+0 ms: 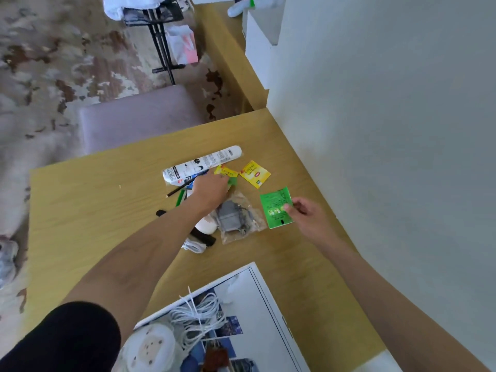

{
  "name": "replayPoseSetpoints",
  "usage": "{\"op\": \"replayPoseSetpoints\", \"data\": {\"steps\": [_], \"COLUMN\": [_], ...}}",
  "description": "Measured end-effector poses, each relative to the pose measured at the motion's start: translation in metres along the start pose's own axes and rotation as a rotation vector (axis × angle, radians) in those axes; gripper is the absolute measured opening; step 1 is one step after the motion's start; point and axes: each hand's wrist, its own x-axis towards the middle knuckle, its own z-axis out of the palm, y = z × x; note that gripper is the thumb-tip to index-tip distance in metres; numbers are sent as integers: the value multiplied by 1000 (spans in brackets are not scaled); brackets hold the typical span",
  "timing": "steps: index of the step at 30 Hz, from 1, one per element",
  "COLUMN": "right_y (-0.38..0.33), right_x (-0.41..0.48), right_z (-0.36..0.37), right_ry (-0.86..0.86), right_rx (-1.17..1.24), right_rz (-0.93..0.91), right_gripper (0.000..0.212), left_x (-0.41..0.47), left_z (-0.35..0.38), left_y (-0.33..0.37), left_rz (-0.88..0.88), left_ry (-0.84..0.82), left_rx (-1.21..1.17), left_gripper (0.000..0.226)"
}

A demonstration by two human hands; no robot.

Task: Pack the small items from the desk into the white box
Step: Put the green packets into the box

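The white box (pixel 271 299) lies open at the near edge of the wooden desk (pixel 88 200), holding a coiled white cable (pixel 198 315), a round white item and dark packets. My right hand (pixel 308 213) pinches the right edge of a green packet (pixel 275 208). My left hand (pixel 212 187) reaches over a yellow-green sachet (pixel 226 173), fingers down on it; whether it grips it I cannot tell. A yellow tea sachet (pixel 255 173) lies apart. A white tube (pixel 204 163), a clear bag with a grey item (pixel 236 217), a pencil (pixel 178 189) and white and black pieces surround my left arm.
A white wall (pixel 389 130) borders the desk on the right. A lilac chair seat (pixel 137 116) stands beyond the desk's far edge. Farther back are a black stand (pixel 161 41), patterned carpet and a second desk section with a white block (pixel 260 41).
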Motion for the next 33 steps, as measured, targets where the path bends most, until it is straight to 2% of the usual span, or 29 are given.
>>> {"op": "replayPoseSetpoints", "data": {"steps": [3,5,7,8,11,13,17,19,23,25,28,33], "right_y": [-2,-13,-30,-39,-63,-74,-78,-72,-49,-43,-42,-37], "right_x": [-11,-17,-26,-31,-51,-64,-92,-105,-118,-124,-133,-144], "right_z": [-5,-6,-6,-6,-3,1,11,17,24,22,17,15], "right_ry": [-3,-2,-15,-29,-121,-186,-255,-316,-350,-339,-431,-524], "right_rx": [38,116,212,259,351,323,157,79,-261,-297,-322,-655], "right_rz": [-10,-32,-73,-98,-180,-240,-346,-387,-493,-515,-614,-680], "right_gripper": [7,7,6,6,14,16,13,18,30,29,40,19], "left_x": [-17,-32,-56,-72,-131,-167,-223,-244,-276,-290,-306,-323], "left_z": [-24,-45,-68,-80,-108,-114,-112,-104,-77,-64,-47,-32], "left_y": [-2,-3,-3,0,20,37,69,81,99,108,118,123], "left_rz": [-94,-209,-301,-310,-274,-282,-306,-282,-330,-322,-284,-296], "left_ry": [112,237,346,357,252,190,230,290,330,314,258,61], "left_rx": [-6,-171,-503,-748,-1448,-1620,-1722,-1648,-1528,-1482,-1415,-1266], "left_gripper": [20,16,17,22,28,24,23,24,22,19,19,15]}}
